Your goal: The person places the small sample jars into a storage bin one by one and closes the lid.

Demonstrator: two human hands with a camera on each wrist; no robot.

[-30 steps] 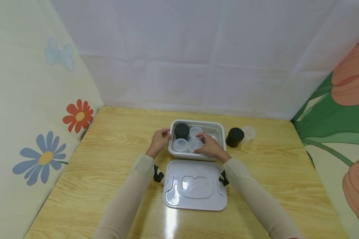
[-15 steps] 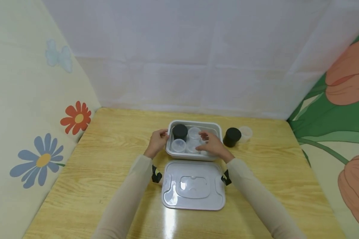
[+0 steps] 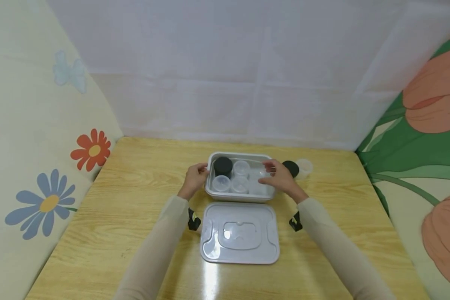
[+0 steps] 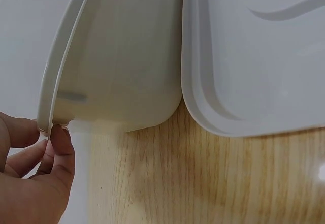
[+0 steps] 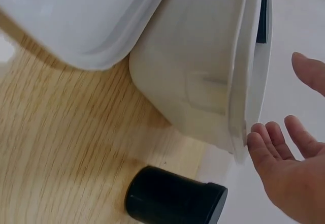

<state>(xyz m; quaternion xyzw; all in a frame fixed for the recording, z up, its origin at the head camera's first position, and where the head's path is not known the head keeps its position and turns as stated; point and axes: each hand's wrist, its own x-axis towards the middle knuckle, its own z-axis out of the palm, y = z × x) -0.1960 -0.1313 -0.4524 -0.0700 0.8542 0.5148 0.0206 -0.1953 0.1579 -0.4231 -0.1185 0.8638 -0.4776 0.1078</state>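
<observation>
A white rectangular box [image 3: 240,199] holds a black cylindrical container [image 3: 223,166] and several translucent round containers [image 3: 221,183] grouped toward its left and middle. My left hand [image 3: 193,179] pinches the box's left rim between thumb and fingers, plainest in the left wrist view [image 4: 38,178]. Over the box's right end is my right hand [image 3: 281,179], thumb and fingers spread apart with nothing between them. In the right wrist view, the fingertips of the right hand [image 5: 292,176] are right at the box rim.
A pale lid [image 3: 240,254] lies flat on the wooden table [image 3: 150,241] in front of the box. To the box's right stand another black cylindrical container [image 3: 291,167] and a translucent cup [image 3: 305,166]. A white cloth wall [image 3: 195,108] rises behind the table.
My right hand has moved right, from the translucent containers to the box's right end, its fingers off them. My left hand stays at the left rim. The head view has shifted slightly.
</observation>
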